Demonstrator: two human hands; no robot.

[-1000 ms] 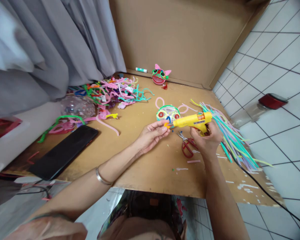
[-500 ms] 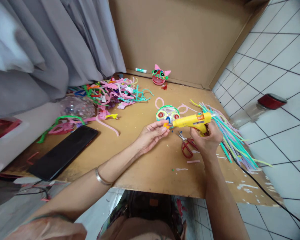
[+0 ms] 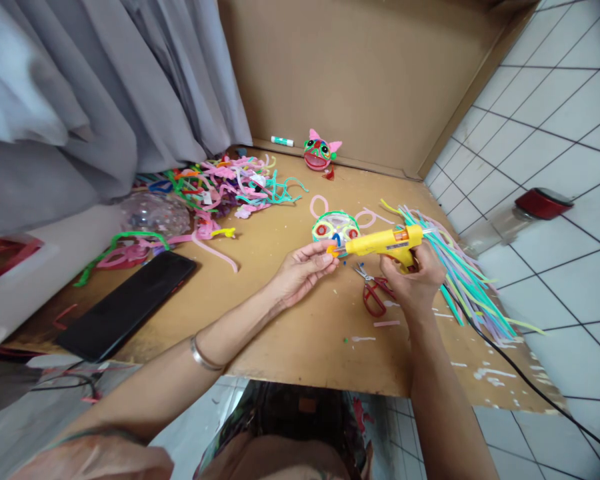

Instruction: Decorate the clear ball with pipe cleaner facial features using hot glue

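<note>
My right hand (image 3: 414, 275) is wrapped round the handle of a yellow hot glue gun (image 3: 375, 241), its nozzle pointing left. At the nozzle tip, my left hand (image 3: 307, 270) pinches a small orange piece (image 3: 332, 251), probably bent pipe cleaner; its exact shape is hard to make out. A blue loop (image 3: 337, 238) shows just above the fingertips; whether it joins the orange piece I cannot tell. Behind lies a round pipe-cleaner face (image 3: 338, 219) with a green rim and red eyes, partly hidden by the gun and fingers. Red-handled scissors (image 3: 375, 295) rest below the gun.
Loose pipe cleaners (image 3: 460, 273) lie at the right, near the gun's black cord (image 3: 510, 363). A tangled pipe-cleaner heap (image 3: 230, 183) and a black phone (image 3: 130, 303) are at the left. A finished-looking face ornament (image 3: 320, 152) and a glue stick (image 3: 282, 141) stand at the back.
</note>
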